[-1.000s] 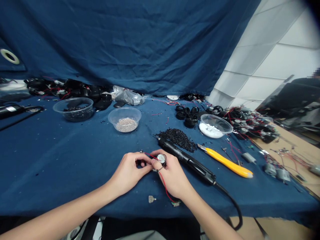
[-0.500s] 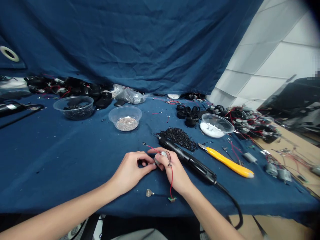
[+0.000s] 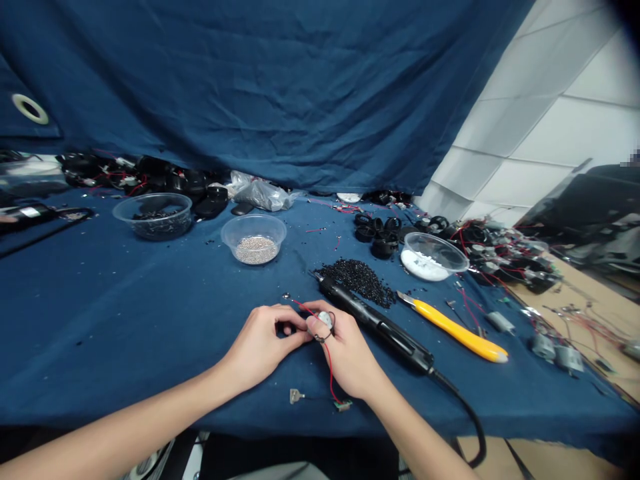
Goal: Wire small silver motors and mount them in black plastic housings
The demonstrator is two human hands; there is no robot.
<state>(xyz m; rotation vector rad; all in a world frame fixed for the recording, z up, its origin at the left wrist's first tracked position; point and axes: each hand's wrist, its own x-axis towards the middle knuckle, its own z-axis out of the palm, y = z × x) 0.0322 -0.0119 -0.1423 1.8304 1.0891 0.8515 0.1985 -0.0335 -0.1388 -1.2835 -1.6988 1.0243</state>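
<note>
Head view, from the left: at the far left of the table (image 3: 100,313), which is draped in blue cloth, stands a clear bowl of dark parts (image 3: 153,215), and right of it a smaller bowl of silvery beads (image 3: 254,238), both within reach, probably as stock. Near the middle, the left hand (image 3: 263,340) has thumb and forefinger pressed together on the edge of a small round motor (image 3: 324,319). The right hand (image 3: 345,350) pinches the same motor from the other side, its flat metal face turned up, seemingly so both hands can steady it above the cloth. A red wire (image 3: 329,363) runs from the motor down over the right hand to a tiny board (image 3: 343,405) lying near the table's edge, beside a small metal piece (image 3: 295,396). Just right of the hands lies a black corded tool (image 3: 380,325), next to a heap of black granules (image 3: 357,278). Further right are a yellow knife (image 3: 457,328) and a bowl of white powder (image 3: 433,253).

Compared with half a second ago, the motor's face shows more plainly, and the red wire hangs straighter.
</note>
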